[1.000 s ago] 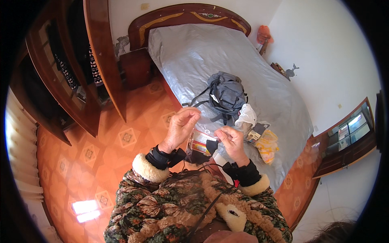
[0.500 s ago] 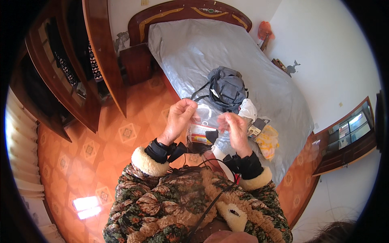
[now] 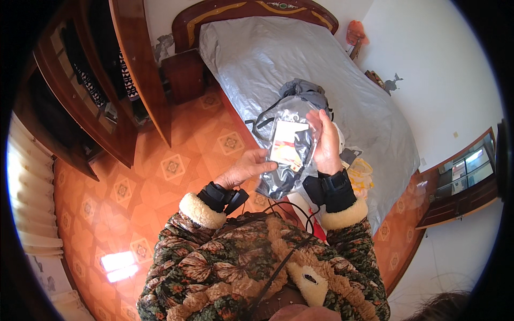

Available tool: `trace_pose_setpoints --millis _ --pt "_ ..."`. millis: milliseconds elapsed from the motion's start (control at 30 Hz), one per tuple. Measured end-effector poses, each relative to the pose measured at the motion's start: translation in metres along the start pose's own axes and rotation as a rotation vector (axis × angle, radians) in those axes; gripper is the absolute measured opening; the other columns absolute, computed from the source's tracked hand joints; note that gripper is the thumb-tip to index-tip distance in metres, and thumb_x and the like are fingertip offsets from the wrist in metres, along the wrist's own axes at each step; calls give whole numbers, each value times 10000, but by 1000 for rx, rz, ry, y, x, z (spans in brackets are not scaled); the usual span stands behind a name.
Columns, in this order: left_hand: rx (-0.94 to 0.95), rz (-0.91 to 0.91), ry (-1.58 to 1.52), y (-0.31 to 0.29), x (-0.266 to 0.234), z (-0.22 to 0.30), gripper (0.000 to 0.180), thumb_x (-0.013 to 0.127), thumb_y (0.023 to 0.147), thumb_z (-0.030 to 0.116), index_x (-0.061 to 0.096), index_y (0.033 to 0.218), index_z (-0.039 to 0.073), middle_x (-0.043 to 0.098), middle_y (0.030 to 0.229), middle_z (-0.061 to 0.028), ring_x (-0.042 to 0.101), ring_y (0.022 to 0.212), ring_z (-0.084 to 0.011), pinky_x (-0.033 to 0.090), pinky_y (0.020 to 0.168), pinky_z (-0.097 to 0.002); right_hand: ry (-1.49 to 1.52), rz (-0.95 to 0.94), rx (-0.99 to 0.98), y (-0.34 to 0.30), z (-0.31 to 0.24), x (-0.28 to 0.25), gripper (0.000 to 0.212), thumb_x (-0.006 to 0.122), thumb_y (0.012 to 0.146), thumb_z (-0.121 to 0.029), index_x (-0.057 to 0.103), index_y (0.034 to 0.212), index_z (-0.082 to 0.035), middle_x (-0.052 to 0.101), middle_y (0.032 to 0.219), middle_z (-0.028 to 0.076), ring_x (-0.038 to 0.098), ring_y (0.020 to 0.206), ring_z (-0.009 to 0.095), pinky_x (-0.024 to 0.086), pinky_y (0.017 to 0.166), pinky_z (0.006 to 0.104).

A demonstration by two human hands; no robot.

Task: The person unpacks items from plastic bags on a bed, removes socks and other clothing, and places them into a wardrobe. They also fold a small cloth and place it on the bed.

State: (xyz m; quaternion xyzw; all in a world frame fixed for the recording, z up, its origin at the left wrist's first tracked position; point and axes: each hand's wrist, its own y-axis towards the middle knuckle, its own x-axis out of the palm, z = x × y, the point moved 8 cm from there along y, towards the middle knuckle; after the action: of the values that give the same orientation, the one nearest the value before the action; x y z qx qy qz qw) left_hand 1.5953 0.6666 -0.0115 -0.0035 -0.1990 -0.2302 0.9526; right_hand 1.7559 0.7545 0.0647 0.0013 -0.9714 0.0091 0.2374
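Before the chest, near the edge of a bed with silver cover (image 3: 246, 53), a clear plastic bag (image 3: 284, 174) was held, with a printed card (image 3: 289, 140) and something dark (image 3: 304, 140) seen inside. Its left edge was pinched between thumb and fingers of the left hand (image 3: 248, 168), probably so that slipping was prevented. Its other side was supported by the right hand (image 3: 326, 144), whose fingers were stretched out, not closed; by this, it seems, the card was kept facing upward. Beyond, a grey backpack (image 3: 305, 91) was partly hidden.
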Motion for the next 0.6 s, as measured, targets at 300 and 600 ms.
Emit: trace_pose_setpoints --millis 300,600 --pt "379 376 -57 -17 -22 39 333 620 924 76 528 1233 -8 626 1157 -52 570 1046 -109 469 924 -275 -459 -524 -48 -64 38 30 452 641 906 -227 498 1283 -22 629 1043 74 599 907 117 477 706 238" --pt "475 471 -218 -35 -47 50 303 589 942 81 529 1234 23 623 1190 -53 574 1083 -117 433 960 -274 -577 -658 216 -81 42 17 123 637 887 -79 617 981 -2 630 829 21 577 675 73 464 601 219"
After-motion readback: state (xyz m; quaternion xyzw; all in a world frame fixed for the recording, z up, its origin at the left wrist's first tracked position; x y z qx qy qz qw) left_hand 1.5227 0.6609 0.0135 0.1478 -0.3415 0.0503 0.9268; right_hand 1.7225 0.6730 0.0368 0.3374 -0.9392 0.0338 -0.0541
